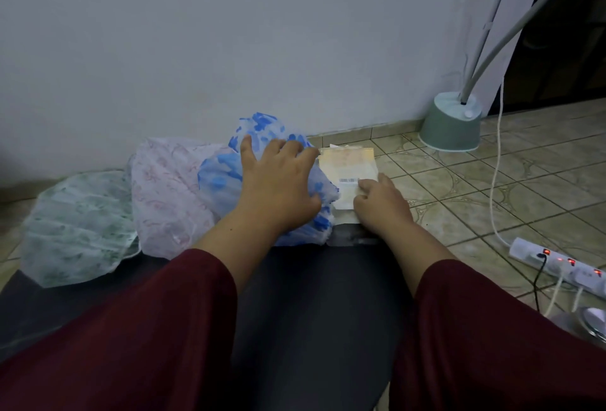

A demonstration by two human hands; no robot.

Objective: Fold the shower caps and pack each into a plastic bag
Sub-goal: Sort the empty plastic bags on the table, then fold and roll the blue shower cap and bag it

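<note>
The blue-patterned shower cap (226,177) lies bunched on the floor at the front edge of a dark mat (314,305), right under the left hand (278,177). That hand lies palm down on it, fingers (288,148) spread wide and fairly straight, pressing rather than gripping. Just right of the cap, touching it, lies a stack of flat plastic bags (352,164) with a barcode label. The right hand (382,204) rests on the stack's near edge, fingers close together and loosely bent; whether they pinch a bag I cannot tell. Both forearms reach forward from dark red sleeves. Left of the blue cap sit a pink-patterned shower cap (167,194) and a green-patterned shower cap (78,230), overlapping. On the tiled floor (459,187) to the right stand a green lamp base (451,125) and a power strip (564,266).
</note>
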